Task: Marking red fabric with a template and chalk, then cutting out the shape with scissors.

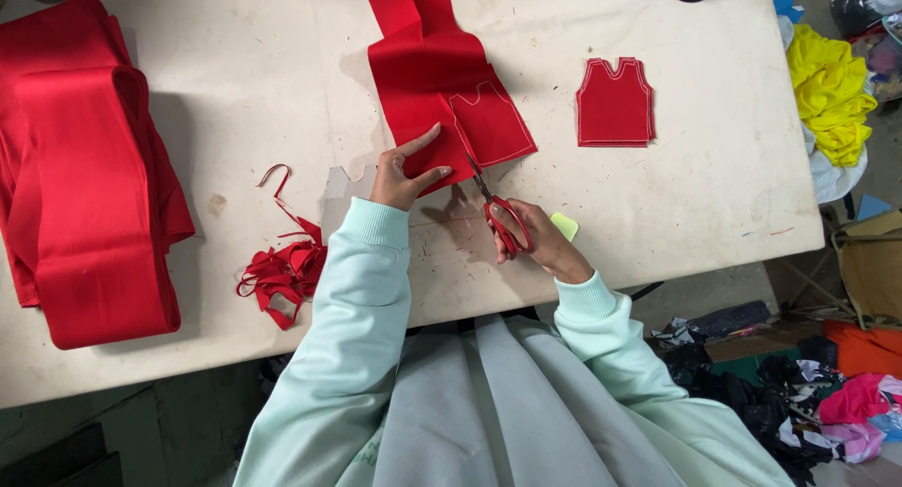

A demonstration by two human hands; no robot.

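hands cutting red cloth on the desk

our left hand (406, 172) lies flat, fingers spread, pinning the red fabric piece (442, 83) to the desk (676, 196). our right hand (537, 241) grips red-handled scissors (496, 210), blades at the cloth's lower edge beside a chalked vest outline. we judge the cloth soft, light and floppy, best held flat near the cut. a finished vest piece (615, 102) lies apart; scraps (282, 271) sit left. no containers show.

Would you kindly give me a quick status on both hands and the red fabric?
Left hand flat on red fabric, pinning it. Right hand gripping red-handled scissors, blades at the chalked outline. Scrap pile off left, nothing blocking.
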